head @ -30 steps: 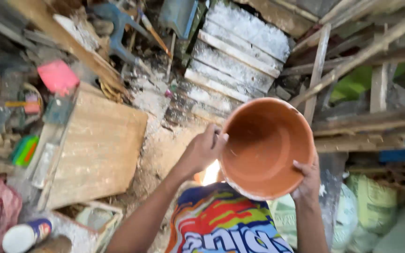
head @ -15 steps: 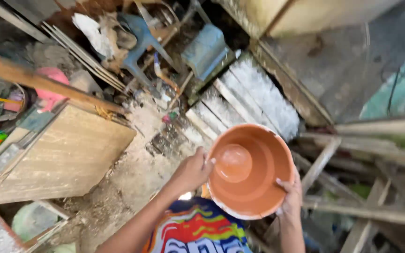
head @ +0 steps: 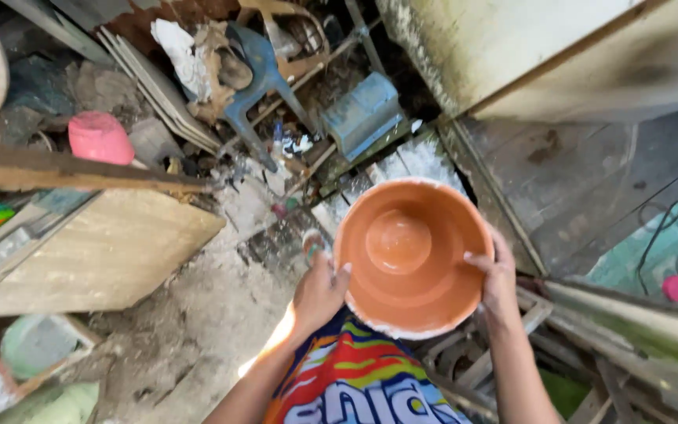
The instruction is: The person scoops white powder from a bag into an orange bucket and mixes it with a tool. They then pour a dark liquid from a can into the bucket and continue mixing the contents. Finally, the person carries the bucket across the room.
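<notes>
Shirt (head: 359,389): bright multicoloured print, bottom centre of the frame, nearest to me.
Left hand (head: 319,294): clenched on the left rim of the bowl, thumb over the edge.
Right hand (head: 498,280): gripping the right rim, fingers curled inside.
Terracotta bowl (head: 406,255): centre of the frame, held between my hands, mouth up, empty; white crust along the rim.
Step in hand: carrying the bowl level, by my judgement.
Next move: calls for steady two-handed support above rubble.
Wooden board (head: 92,251): left, below.
Pink pot (head: 100,137): upper left.
Blue chair (head: 264,71): top centre, farthest.
</notes>
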